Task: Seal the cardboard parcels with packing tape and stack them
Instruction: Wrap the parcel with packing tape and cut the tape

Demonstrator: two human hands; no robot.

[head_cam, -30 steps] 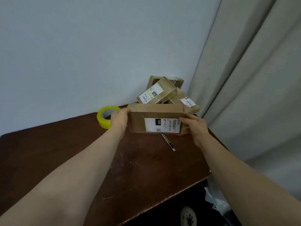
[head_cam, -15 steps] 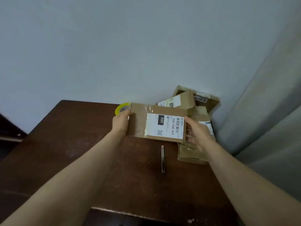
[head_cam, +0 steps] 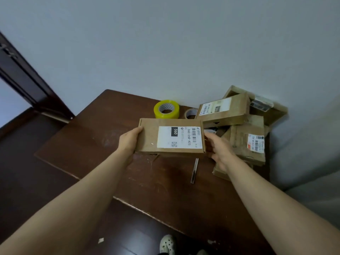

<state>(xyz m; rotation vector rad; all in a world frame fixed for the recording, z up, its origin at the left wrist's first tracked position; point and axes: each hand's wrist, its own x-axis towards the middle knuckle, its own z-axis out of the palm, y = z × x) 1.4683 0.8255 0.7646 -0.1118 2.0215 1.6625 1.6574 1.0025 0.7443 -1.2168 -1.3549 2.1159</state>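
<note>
Mostly dark wooden table (head_cam: 88, 144) under held parcel (head_cam: 149, 137), pale wall (head_cam: 165, 43) behind.

Left hand (head_cam: 128, 142), forearm: bare, unsleeved | Right hand (head_cam: 219, 152), forearm: bare, unsleeved | Footwear: pale clog (head_cam: 167, 243), dark round holes across top; second shoe (head_cam: 201, 252) cut off by frame edge.

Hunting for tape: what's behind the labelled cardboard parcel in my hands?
A yellow roll of packing tape and a smaller brownish tape roll on the dark wooden table; the labelled cardboard parcel hides their lower edges.
</note>
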